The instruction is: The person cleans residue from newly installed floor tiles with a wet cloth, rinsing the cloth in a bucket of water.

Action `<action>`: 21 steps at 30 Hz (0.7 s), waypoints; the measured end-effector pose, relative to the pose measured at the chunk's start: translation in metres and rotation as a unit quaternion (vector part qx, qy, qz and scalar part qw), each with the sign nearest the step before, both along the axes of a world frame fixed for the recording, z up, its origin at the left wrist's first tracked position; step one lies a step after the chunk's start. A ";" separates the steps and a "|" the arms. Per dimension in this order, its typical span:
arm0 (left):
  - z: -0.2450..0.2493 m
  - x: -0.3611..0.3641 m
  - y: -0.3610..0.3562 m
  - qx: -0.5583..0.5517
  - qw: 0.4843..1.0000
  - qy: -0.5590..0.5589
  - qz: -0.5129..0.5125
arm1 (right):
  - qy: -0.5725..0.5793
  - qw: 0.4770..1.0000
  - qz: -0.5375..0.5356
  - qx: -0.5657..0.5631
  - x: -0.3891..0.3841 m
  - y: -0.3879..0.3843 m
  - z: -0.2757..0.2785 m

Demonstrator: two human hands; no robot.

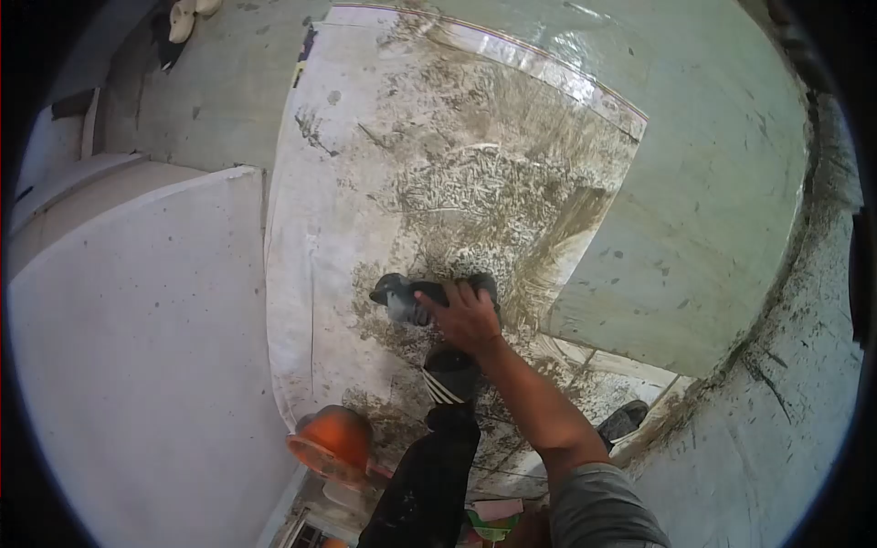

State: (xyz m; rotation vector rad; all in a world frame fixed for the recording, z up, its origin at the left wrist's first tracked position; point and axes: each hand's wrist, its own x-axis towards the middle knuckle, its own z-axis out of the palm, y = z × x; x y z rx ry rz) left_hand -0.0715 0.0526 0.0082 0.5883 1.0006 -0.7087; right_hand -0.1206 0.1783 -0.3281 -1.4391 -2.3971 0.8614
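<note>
My right hand (468, 320), bare, comes in from the lower right. Its thumb and fingers are wrapped over a black-and-grey tool (404, 300) low against the dirty white sheet (290, 301). The tool's rounded ends stick out on both sides of the hand; its exact kind I cannot make out. Just below is a black piece of footwear (448, 374) with white stripes, at the end of a black trouser leg (425, 489). Grey-brown smears and pale ridged marks cover the sheet beyond the hand. My left hand is not in view.
An orange bucket (333, 443) is at the lower left, beside a low white wall (137, 347). A dark shoe (623, 422) shows at right. Pale green floor (703, 219) borders the sheet. Light-coloured footwear (183, 20) lies at the top left.
</note>
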 end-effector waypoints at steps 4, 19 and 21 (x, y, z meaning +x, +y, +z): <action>-0.003 0.009 -0.016 0.185 0.897 -0.266 -0.301 | -0.067 0.988 -0.125 0.062 0.081 0.052 -0.009; 0.013 0.016 0.032 0.252 0.910 -0.261 -0.202 | -0.139 0.960 -0.185 0.160 0.216 0.243 0.021; 0.009 0.017 0.027 0.252 0.911 -0.256 -0.203 | -0.185 0.939 -0.242 0.158 0.190 0.232 -0.003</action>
